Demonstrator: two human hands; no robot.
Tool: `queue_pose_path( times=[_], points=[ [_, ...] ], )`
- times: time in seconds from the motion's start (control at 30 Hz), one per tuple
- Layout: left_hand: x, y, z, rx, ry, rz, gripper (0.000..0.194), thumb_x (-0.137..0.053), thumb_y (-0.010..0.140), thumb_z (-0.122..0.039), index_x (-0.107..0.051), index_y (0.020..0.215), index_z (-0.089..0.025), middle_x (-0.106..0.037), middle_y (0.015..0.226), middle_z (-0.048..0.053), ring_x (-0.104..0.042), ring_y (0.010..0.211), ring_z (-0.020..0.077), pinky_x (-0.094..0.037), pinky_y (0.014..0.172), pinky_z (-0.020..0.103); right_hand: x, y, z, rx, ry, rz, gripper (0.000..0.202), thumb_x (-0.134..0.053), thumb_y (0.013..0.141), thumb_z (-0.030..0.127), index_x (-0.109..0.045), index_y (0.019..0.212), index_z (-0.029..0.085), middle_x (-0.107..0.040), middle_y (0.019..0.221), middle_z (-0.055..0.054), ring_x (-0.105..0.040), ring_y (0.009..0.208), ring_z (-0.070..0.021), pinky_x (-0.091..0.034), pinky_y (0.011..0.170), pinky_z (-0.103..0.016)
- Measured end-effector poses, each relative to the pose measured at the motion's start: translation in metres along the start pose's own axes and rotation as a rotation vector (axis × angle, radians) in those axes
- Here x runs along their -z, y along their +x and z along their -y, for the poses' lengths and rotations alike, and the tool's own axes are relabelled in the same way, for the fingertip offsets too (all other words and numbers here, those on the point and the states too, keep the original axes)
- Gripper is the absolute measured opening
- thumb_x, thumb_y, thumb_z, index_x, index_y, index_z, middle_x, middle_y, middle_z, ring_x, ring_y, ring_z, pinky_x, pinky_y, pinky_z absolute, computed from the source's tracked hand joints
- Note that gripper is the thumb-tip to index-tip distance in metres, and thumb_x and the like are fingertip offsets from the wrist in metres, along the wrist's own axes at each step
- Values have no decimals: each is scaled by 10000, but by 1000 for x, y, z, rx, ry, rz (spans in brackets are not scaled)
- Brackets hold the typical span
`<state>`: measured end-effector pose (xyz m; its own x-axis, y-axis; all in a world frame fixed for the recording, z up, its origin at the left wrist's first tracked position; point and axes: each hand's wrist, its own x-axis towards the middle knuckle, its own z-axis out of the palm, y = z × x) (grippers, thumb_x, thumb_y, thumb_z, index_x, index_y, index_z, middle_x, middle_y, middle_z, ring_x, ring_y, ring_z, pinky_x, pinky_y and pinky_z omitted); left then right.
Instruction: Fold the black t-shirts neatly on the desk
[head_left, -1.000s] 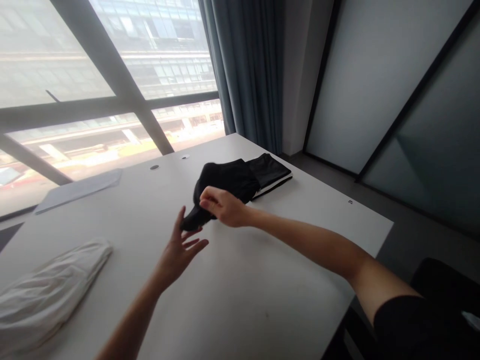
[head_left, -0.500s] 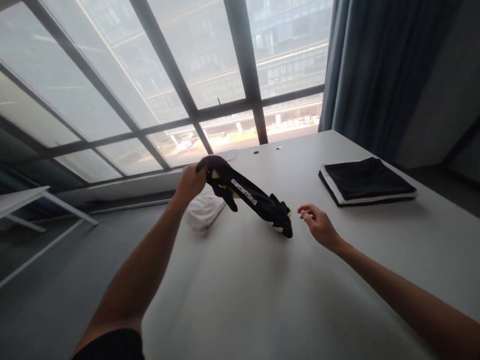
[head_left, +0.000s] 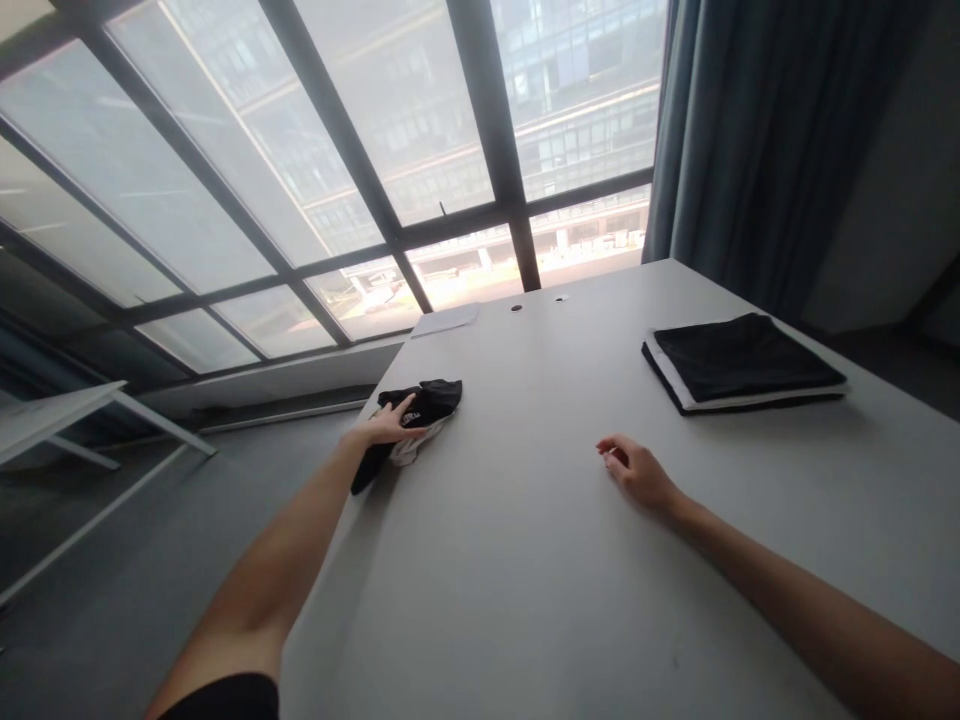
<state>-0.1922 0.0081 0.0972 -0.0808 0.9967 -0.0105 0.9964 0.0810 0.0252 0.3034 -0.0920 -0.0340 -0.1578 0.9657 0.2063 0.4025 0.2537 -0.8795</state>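
My left hand (head_left: 387,426) rests with its fingers spread on a crumpled black cloth item (head_left: 436,400) at the table's left edge. White lettering shows on the black fabric near my fingertips. Part of the cloth hangs down over the edge below my wrist. A pale cloth (head_left: 409,448) peeks out from underneath it, mostly covered. My right hand (head_left: 637,474) is over the middle of the white table (head_left: 510,560), its fingers loosely bent, with a gap between thumb and forefinger and nothing seen in them.
A folded stack of black and white cloth (head_left: 742,362) lies on the table at the right. White paper (head_left: 446,319) is at the far left corner. Two round holes pierce the tabletop at the back. Another white table (head_left: 60,420) stands left, beyond a floor gap.
My left hand has brought the black cloth item down from the air onto the pale cloth at the left edge, and its fingers have spread. My right hand has barely moved.
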Motion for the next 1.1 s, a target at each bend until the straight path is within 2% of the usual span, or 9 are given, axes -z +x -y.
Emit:
queue_pose_path(
  times=[0.07,0.2,0.37,0.47,0.57,0.67,0.87,0.97,1.1],
  points=[
    [-41,-8,1,104,39,57,975,-705,770,-630,-363,1557,-166,-360,1552,293,-376,1402,498,-363,1068,585,0,-1,0,7,-15,-2,278,-485,867,299,-672,1014,157,-697,834,-58,-613,715,-191,-470,701,-319],
    [-82,-10,0,214,12,-157,717,-510,939,-512,-285,1590,-315,-176,1643,233,-225,1459,526,-322,1043,681,-1,-1,-1,30,-64,-1,263,-487,879,273,-677,1026,166,-708,892,-65,-623,752,-191,-473,739,-326],
    [-70,22,-5,525,-192,-222,755,-530,897,-578,-327,1569,-299,-110,1644,254,-153,1444,593,-307,963,783,-4,-3,3,44,-97,-24,228,-506,867,216,-690,993,171,-711,903,-65,-627,752,-186,-477,734,-321],
    [-58,41,-16,553,-257,-216,895,-635,815,-613,-319,1567,-243,-78,1644,276,-127,1435,616,-286,951,811,-5,-2,8,70,-57,-45,214,-512,867,179,-698,973,174,-718,928,-64,-630,740,-169,-489,713,-303],
    [-61,39,-45,401,-189,-382,877,-634,849,-559,-287,1573,-206,-82,1648,256,-134,1431,605,-220,963,846,10,13,8,124,-39,-118,202,-522,893,185,-703,985,179,-719,969,-66,-643,765,-166,-504,700,-289],
    [-80,9,-95,-2,-157,-588,679,-500,964,-452,-315,1565,-196,-191,1628,222,-147,1479,507,-219,1072,768,53,45,1,140,-195,-353,217,-510,921,186,-705,1016,177,-715,1005,-83,-645,840,-188,-512,795,-310],
    [-126,-55,-196,-430,-391,-533,466,-489,966,-334,-512,1425,-256,-470,1474,133,-413,1393,328,-359,1139,538,169,98,-31,-292,-700,-580,319,-534,947,219,-664,1229,148,-614,1312,-187,-509,1205,-291,-399,999,-416],
    [-133,-60,-209,-550,-506,-469,410,-488,958,-307,-562,1356,-244,-560,1376,113,-508,1299,293,-405,1115,506,194,99,-44,-391,-724,-575,217,-602,902,214,-714,1070,134,-649,1213,-212,-534,1157,-323,-392,958,-464],
    [-133,-53,-201,-525,-654,-405,361,-473,936,-303,-613,1255,-211,-645,1233,100,-596,1190,271,-468,1067,465,194,97,-40,-380,-708,-604,202,-519,935,186,-708,897,125,-680,1048,-188,-582,1063,-276,-392,916,-413]
  ],
)
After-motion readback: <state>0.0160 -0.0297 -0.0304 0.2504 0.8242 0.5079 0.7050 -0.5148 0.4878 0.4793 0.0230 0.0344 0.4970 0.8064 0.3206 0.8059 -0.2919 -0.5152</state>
